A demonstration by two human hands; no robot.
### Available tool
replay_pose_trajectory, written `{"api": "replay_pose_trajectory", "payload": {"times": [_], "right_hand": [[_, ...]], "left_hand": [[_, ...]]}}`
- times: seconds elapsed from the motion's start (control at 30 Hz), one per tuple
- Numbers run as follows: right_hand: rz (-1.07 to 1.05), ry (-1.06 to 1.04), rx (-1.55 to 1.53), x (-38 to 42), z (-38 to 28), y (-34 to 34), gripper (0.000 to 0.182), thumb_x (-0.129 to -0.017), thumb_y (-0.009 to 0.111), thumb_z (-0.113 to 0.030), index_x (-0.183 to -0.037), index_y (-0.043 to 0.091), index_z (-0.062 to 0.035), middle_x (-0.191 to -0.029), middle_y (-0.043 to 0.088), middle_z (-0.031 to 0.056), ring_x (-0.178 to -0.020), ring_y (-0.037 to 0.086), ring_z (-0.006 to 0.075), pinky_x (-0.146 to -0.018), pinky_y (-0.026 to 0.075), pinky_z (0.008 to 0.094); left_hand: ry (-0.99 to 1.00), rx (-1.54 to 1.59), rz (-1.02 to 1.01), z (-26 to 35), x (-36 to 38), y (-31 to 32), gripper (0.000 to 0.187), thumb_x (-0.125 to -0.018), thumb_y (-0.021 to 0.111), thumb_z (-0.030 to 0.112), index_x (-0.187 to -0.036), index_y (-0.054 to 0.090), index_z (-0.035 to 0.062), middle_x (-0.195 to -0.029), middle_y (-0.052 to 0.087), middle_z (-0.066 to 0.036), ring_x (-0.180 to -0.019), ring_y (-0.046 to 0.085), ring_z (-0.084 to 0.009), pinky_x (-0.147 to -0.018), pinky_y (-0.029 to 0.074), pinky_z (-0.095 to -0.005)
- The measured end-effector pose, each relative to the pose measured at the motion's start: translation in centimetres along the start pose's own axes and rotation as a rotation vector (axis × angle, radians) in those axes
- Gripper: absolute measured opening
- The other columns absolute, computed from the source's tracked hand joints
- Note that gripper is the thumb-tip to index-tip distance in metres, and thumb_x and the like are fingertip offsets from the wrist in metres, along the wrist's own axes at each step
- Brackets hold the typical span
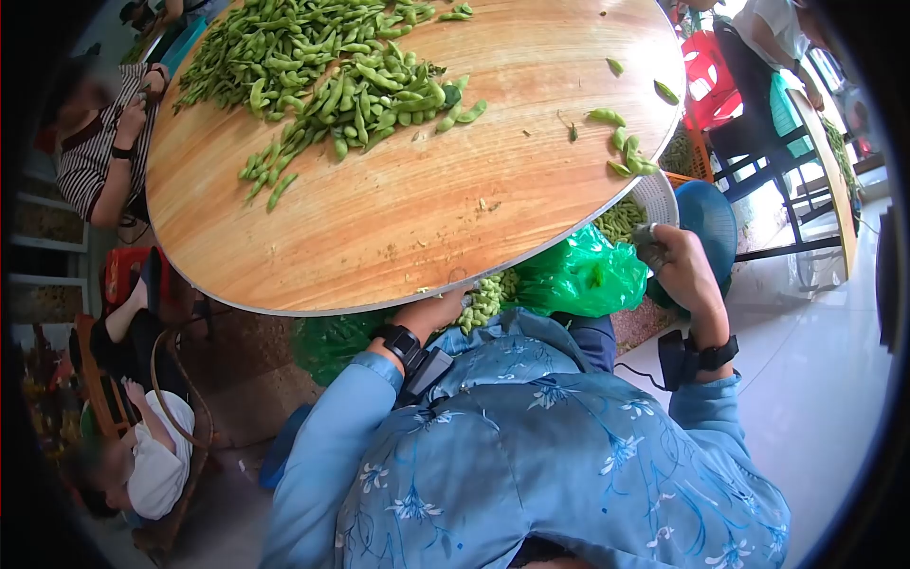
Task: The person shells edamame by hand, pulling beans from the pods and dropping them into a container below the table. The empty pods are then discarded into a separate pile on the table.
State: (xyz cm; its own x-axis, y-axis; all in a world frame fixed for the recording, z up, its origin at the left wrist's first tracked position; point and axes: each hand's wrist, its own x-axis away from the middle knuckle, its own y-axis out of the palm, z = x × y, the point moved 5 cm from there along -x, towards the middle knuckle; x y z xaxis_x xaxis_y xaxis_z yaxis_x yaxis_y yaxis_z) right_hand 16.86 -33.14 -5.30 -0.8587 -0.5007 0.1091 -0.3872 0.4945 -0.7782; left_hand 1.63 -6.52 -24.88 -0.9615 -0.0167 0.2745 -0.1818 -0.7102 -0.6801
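My left hand [428,311] is at the near edge of the round wooden table [379,228]. The tabletop hides most of its fingers. Close beside it, shelled green beans [488,302] lie low by my lap, next to a green plastic bag [583,275]. My right hand [684,267] has curled fingers with greyish coverings on the tips, right of the bag and by a white perforated basket [661,199]. Whatever those fingers hold, if anything, is hidden. Inside the basket are green pods [621,220]. A large heap of green soybean pods [294,47] covers the table's far left part.
A few loose pods [626,152] lie near the table's right edge. Beyond the basket stands a blue basin [709,232]. People sit at left, one in a striped shirt [81,161]. At right are a red stool [709,81] and another table [834,204].
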Motion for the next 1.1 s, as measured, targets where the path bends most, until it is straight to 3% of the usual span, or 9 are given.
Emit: {"api": "replay_pose_trajectory", "payload": {"times": [0.1, 0.13, 0.27, 0.33, 0.43, 0.53, 0.6, 0.67, 1.1], "right_hand": [[-0.145, -0.009, -0.094, -0.1, -1.8, 1.4, 0.010, -0.077, 0.060, -0.001, -0.084, 0.056, 0.0060, -0.073, 0.062, 0.0166, -0.073, 0.060, 0.0144, -0.065, 0.047, 0.0292], [-0.130, -0.031, -0.426, -0.1, -1.8, 2.8, 0.009, -0.079, 0.060, -0.002, -0.084, 0.057, 0.0058, -0.074, 0.063, 0.0122, -0.077, 0.059, 0.0114, -0.068, 0.048, 0.0270], [-0.409, -0.179, -0.491, 0.4, -5.4, 5.0, 0.012, -0.080, 0.061, -0.005, -0.085, 0.059, 0.0046, -0.078, 0.064, 0.0109, -0.079, 0.061, 0.0141, -0.069, 0.048, 0.0261], [-0.469, -0.425, -0.502, 0.4, -8.8, 4.9, 0.018, -0.080, 0.061, -0.012, -0.076, 0.056, 0.0043, -0.063, 0.053, 0.0124, -0.057, 0.049, 0.0155, -0.055, 0.042, 0.0304], [-0.613, -0.572, -0.297, -0.4, -11.9, 4.1, 0.016, -0.080, 0.060, -0.011, -0.077, 0.056, 0.0038, -0.064, 0.052, 0.0132, -0.058, 0.048, 0.0160, -0.056, 0.042, 0.0302], [-0.646, -0.612, -0.373, -1.0, -14.3, 3.9, 0.015, -0.081, 0.059, -0.010, -0.088, 0.059, 0.0035, -0.076, 0.060, 0.0110, -0.071, 0.056, 0.0137, -0.065, 0.045, 0.0273], [-0.670, -0.392, -0.888, -1.4, -15.7, 4.4, 0.025, -0.083, 0.058, -0.011, -0.103, 0.056, 0.0039, -0.090, 0.062, 0.0080, -0.083, 0.056, 0.0112, -0.073, 0.045, 0.0256], [-0.632, -0.408, -0.908, -1.7, -17.0, 5.2, 0.032, -0.084, 0.058, -0.014, -0.111, 0.052, 0.0040, -0.098, 0.059, 0.0052, -0.088, 0.052, 0.0092, -0.076, 0.044, 0.0247], [-0.600, -0.307, -1.132, -2.6, -18.3, 6.8, 0.023, -0.085, 0.057, -0.011, -0.103, 0.054, 0.0030, -0.095, 0.059, 0.0034, -0.088, 0.054, 0.0082, -0.078, 0.043, 0.0231]], "left_hand": [[0.066, -0.021, 0.070, 0.3, 0.5, -0.1, 0.036, -0.073, 0.049, 0.001, -0.107, 0.056, 0.0085, -0.108, 0.054, -0.019, -0.103, 0.049, -0.0349, -0.087, 0.037, -0.0408], [0.165, -0.098, 0.140, 1.7, 1.0, -1.1, 0.032, -0.074, 0.051, 0.003, -0.106, 0.057, 0.0073, -0.106, 0.055, -0.020, -0.102, 0.050, -0.0341, -0.087, 0.038, -0.0400], [0.027, 0.139, -0.112, 6.4, 3.6, -4.8, 0.022, -0.081, 0.054, 0.009, -0.102, 0.057, 0.0011, -0.099, 0.060, -0.016, -0.092, 0.056, -0.0233, -0.079, 0.043, -0.0314], [0.107, 0.447, -0.343, 9.6, 5.5, -6.6, 0.021, -0.080, 0.054, 0.004, -0.100, 0.058, 0.0007, -0.091, 0.063, -0.012, -0.084, 0.058, -0.0168, -0.074, 0.045, -0.0283], [0.137, 0.695, -0.424, 14.2, 8.1, -11.8, 0.021, -0.077, 0.063, 0.006, -0.097, 0.060, -0.0013, -0.084, 0.064, -0.007, -0.078, 0.059, -0.0132, -0.071, 0.046, -0.0267], [0.182, 1.124, -0.031, 14.7, 8.6, -15.7, 0.017, -0.072, 0.070, 0.011, -0.083, 0.061, 0.0014, -0.082, 0.063, -0.008, -0.068, 0.058, -0.0128, -0.063, 0.046, -0.0248], [0.148, 1.259, 0.020, 15.1, 8.0, -17.1, 0.016, -0.071, 0.071, 0.009, -0.081, 0.060, 0.0031, -0.080, 0.063, -0.007, -0.065, 0.056, -0.0112, -0.058, 0.044, -0.0222], [0.160, 1.457, 0.258, 14.2, 6.8, -17.8, 0.016, -0.071, 0.069, 0.007, -0.084, 0.061, 0.0029, -0.080, 0.062, -0.007, -0.064, 0.055, -0.0109, -0.055, 0.042, -0.0214], [0.035, 1.457, 0.358, 14.7, 6.5, -18.0, 0.006, -0.079, 0.060, 0.002, -0.083, 0.057, 0.0020, -0.070, 0.061, -0.006, -0.053, 0.050, -0.0067, -0.048, 0.039, -0.0185]]}}
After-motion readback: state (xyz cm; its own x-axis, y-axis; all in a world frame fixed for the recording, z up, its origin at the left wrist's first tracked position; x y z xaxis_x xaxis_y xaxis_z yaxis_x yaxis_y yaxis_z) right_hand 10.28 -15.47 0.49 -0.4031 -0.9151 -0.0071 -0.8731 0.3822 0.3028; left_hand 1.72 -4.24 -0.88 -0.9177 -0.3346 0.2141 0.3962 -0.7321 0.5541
